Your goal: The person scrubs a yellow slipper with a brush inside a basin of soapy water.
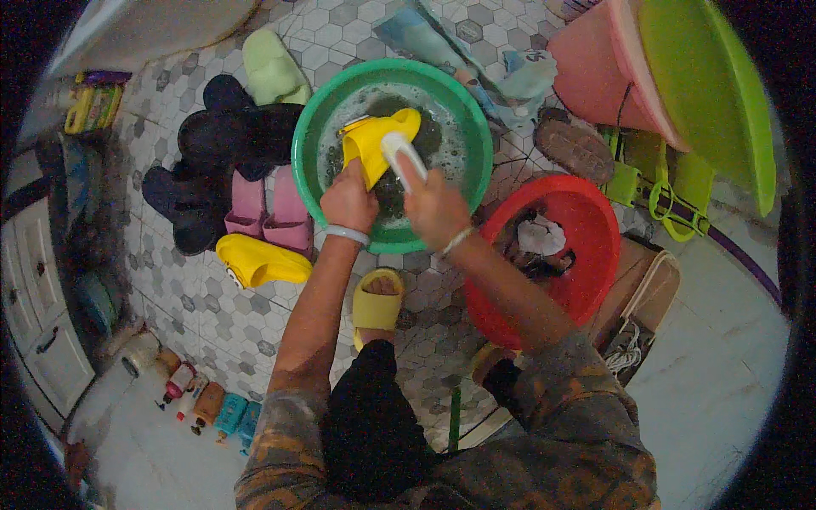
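Note:
A yellow slipper (pixel 363 143) is gripped by my left hand (pixel 350 197) over a green basin (pixel 303 191) of sudsy water (pixel 440 121). My right hand (pixel 433 207) is closed around a white brush (pixel 401 156), whose head lies against the slipper; its bristles are hidden. Left of the basin, another yellow slipper (pixel 264 261) with a cartoon eye rests on its side on the tiles. Beside it stand pink slippers (pixel 287 217).
Black footwear (pixel 236 140) and a pale green slipper (pixel 271 67) lie left of the basin. A red basin (pixel 593 255) holding cloth (pixel 542 236) is at right. Nearby are a brown shoe (pixel 570 143), plastic packaging (pixel 472 64), a pink tub (pixel 586 76) and several bottles (pixel 207 405).

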Motion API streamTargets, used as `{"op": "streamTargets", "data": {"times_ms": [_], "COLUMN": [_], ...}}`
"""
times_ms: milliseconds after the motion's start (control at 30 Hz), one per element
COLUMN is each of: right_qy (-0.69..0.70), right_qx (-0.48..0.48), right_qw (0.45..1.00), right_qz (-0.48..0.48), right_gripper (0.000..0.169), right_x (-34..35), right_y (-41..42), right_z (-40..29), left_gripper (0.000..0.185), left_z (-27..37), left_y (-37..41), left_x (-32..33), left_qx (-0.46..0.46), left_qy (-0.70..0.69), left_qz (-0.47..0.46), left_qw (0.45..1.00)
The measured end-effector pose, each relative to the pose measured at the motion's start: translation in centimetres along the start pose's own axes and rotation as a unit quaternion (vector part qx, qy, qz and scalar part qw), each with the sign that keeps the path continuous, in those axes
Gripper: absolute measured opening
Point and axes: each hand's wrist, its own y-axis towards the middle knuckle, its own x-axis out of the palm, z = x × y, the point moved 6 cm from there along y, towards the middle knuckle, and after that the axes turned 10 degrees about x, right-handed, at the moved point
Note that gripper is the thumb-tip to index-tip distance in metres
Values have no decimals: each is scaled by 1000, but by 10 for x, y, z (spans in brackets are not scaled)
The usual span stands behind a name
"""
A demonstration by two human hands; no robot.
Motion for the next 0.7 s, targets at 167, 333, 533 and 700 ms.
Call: {"op": "streamTargets", "data": {"times_ms": [167, 333, 533, 700], "right_qy": [38, -26, 5, 68], "right_qx": [62, -13, -42, -62], "right_qw": [995, 999, 997, 979], "right_qz": [66, 21, 67, 184], "right_gripper": [65, 66, 59, 61], "right_x": [-21, 2, 8, -15], "right_y": [51, -11, 8, 58], "right_z": [52, -27, -5, 41], "left_gripper": [29, 31, 39, 45], "left_z": [29, 3, -5, -7], "left_y": [3, -4, 0, 13], "left_x": [1, -1, 5, 19], "left_qx": [111, -20, -61, -42], "left_qy": [18, -56, -56, -192], "left_qz": [77, 51, 27, -33], "left_qw": [991, 997, 996, 980]}}
